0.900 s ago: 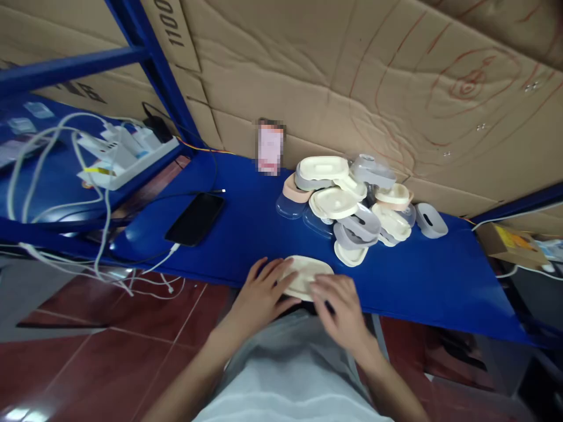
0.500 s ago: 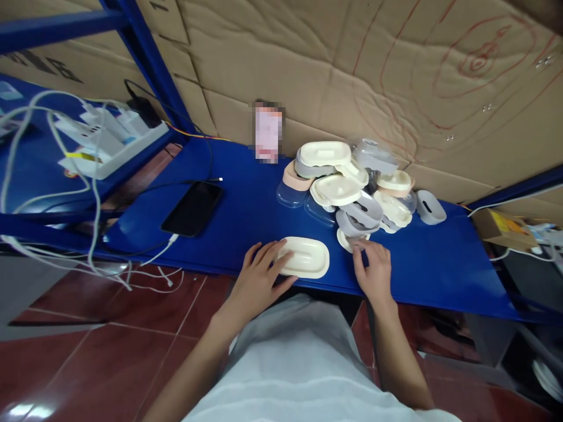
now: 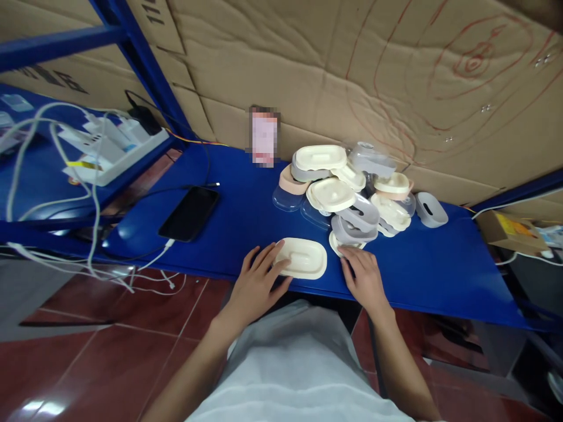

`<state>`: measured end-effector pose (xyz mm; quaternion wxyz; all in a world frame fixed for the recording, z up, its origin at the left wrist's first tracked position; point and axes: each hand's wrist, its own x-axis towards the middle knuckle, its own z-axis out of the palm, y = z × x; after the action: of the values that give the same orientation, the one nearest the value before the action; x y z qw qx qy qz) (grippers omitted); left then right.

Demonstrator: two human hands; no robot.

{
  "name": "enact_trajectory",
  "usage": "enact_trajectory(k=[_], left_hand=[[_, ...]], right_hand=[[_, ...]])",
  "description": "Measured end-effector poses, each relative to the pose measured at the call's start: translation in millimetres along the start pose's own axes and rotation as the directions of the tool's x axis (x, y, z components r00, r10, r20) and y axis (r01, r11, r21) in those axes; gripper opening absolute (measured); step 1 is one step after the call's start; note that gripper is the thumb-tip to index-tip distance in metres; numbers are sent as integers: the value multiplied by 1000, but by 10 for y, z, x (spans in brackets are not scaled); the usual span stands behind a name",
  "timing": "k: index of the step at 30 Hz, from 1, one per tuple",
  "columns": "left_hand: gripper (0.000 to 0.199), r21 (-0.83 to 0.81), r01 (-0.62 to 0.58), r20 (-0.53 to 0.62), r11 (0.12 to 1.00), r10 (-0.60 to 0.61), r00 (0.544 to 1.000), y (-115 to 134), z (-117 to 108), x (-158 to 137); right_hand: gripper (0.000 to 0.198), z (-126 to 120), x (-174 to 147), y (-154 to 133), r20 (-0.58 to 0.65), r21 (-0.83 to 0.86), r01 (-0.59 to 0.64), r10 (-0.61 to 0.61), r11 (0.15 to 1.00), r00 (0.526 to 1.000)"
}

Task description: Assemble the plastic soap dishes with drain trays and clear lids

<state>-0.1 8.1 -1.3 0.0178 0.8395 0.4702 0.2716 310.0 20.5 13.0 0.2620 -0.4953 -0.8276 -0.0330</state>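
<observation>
A cream oval dish with a raised middle lies near the front edge of the blue shelf. The spread fingers of my left hand rest over its left end, and the thumb is at its near edge. To the right, the fingertips of my right hand grip the rim of a smaller-looking cream oval piece, partly hidden by the hand and by a grey oval holder. Behind them is a pile of similar parts: a cream dish, a peach-and-clear container and several others.
A black phone with a white cable lies to the left. Beyond it is a white power strip with tangled cables. A lone grey holder is right of the pile. Cardboard stands along the back.
My right hand has moved slightly left, and the cream piece at its fingertips has shifted left with it. My left hand stays on the oval dish. The view has shifted a little.
</observation>
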Motion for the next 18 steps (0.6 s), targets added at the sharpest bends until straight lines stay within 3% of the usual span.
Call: enact_trajectory(k=[8, 16, 18], left_hand=[[25, -42, 2, 15, 999, -1, 1000, -18, -27, -15], [22, -117, -1, -16, 993, -1, 1000, -23, -80, -20], [22, -119, 2, -21, 993, -5, 1000, -15, -86, -33]], right_hand=[[31, 27, -11, 10, -61, -77, -90, 85, 993, 995], [28, 9, -19, -21, 20, -53, -32, 33, 998, 999], [29, -16, -38, -29, -23, -52, -28, 27, 998, 999]])
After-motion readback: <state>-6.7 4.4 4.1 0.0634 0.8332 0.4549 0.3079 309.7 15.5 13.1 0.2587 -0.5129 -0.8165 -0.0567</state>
